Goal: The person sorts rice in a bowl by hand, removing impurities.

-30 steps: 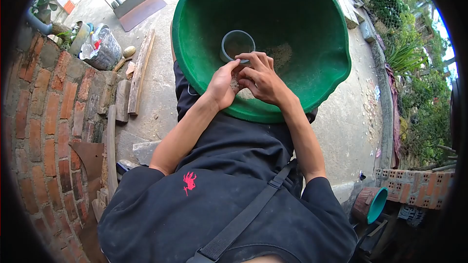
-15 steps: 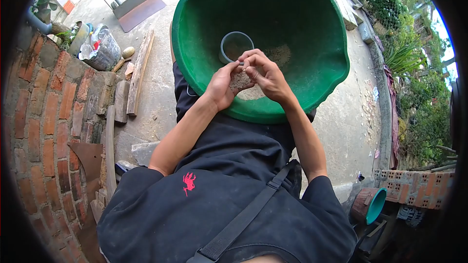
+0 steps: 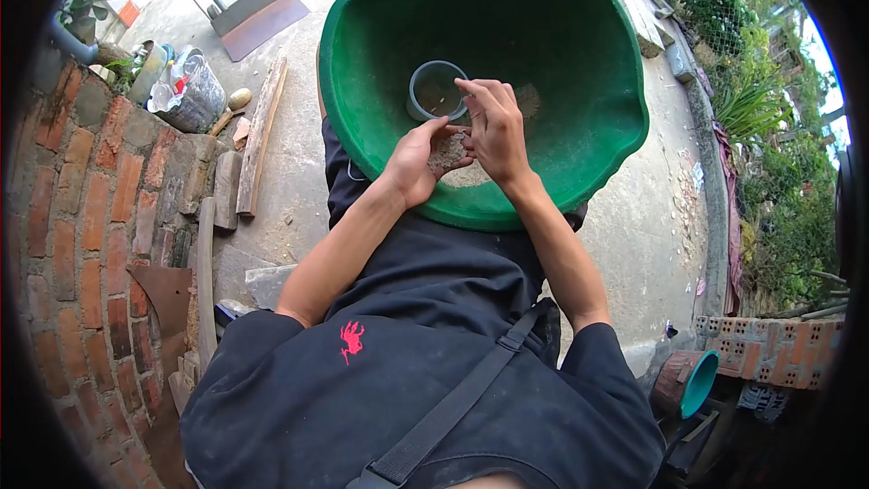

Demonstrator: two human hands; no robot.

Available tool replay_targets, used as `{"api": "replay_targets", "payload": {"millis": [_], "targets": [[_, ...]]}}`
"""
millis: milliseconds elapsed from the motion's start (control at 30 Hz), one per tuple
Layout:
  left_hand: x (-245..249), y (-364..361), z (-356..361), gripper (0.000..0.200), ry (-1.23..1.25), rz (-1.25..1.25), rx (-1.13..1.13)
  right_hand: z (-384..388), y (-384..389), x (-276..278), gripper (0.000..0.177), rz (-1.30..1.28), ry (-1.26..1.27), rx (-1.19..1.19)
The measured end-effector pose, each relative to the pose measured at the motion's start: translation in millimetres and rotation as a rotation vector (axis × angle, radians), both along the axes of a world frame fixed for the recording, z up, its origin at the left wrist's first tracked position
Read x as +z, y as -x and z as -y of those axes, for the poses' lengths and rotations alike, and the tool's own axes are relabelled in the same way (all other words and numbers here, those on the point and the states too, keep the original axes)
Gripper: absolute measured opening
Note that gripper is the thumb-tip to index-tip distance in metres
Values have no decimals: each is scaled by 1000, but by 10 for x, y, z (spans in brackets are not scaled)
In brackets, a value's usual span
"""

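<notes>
A big green tub (image 3: 579,163) leans across my lap, with pale grainy material (image 3: 466,174) at its bottom. Inside it stands a clear round plastic cup (image 3: 418,107) with a greyish rim. A tiny pale piece (image 3: 441,102) shows within the cup's outline. My left hand (image 3: 418,158) is cupped just below the cup, and pale grains lie in its palm. Beside it, my right hand (image 3: 496,131) has its fingers apart, the index fingertip by the cup's right rim. Nothing can be seen in the right fingers; part of the thumb side is hidden.
A brick wall (image 3: 109,208) runs along the left, with wooden planks (image 3: 262,140) and a dirty bucket (image 3: 197,95) of odds and ends near it. A hand truck (image 3: 258,14) stands farther ahead. Plants (image 3: 769,118) line the right, and a small teal-lined pot (image 3: 692,382) sits lower right.
My right hand has moved from a pinch over the left palm up toward the cup, its fingers spreading. A tiny pale piece now shows at the cup. My left hand stays nearly still.
</notes>
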State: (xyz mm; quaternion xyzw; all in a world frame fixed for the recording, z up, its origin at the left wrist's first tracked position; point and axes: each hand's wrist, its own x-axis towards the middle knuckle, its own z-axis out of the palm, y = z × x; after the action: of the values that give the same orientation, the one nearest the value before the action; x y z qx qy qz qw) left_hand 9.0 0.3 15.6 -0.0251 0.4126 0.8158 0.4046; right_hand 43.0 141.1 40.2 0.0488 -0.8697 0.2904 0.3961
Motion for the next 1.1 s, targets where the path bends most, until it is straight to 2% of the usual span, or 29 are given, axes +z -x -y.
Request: {"api": "replay_targets", "payload": {"millis": [200, 267, 300, 400, 467, 600, 733, 900, 1100], "targets": [[-20, 26, 8, 33, -71, -8, -50, -97, -79, -92, 14, 67, -8, 89], [9, 18, 17, 34, -75, -15, -59, -85, -128, -100, 12, 165, 160, 136], [24, 10, 20, 34, -74, -16, -59, -76, -145, -75, 12, 164, 161, 136], [46, -4, 10, 36, -16, 2, 7, -56, -176, 3, 11, 112, 47, 162], [34, 7, -4, 37, -52, 33, 17, -54, -187, 5, 15, 173, -118, 180], [-26, 40, 9, 38, -59, 28, -23, -32, -195, 40, 16, 179, -58, 214], [-23, 35, -4, 38, 0, 27, 39, -97, -191, 28, 14, 201, -23, 231], [-61, 43, 5, 36, -48, 12, 55, -131, -250, 40, 16, 348, -94, 333], [14, 20, -2, 36, -82, 49, 47, -195, -322, 70, 15, 353, -167, 327]]}}
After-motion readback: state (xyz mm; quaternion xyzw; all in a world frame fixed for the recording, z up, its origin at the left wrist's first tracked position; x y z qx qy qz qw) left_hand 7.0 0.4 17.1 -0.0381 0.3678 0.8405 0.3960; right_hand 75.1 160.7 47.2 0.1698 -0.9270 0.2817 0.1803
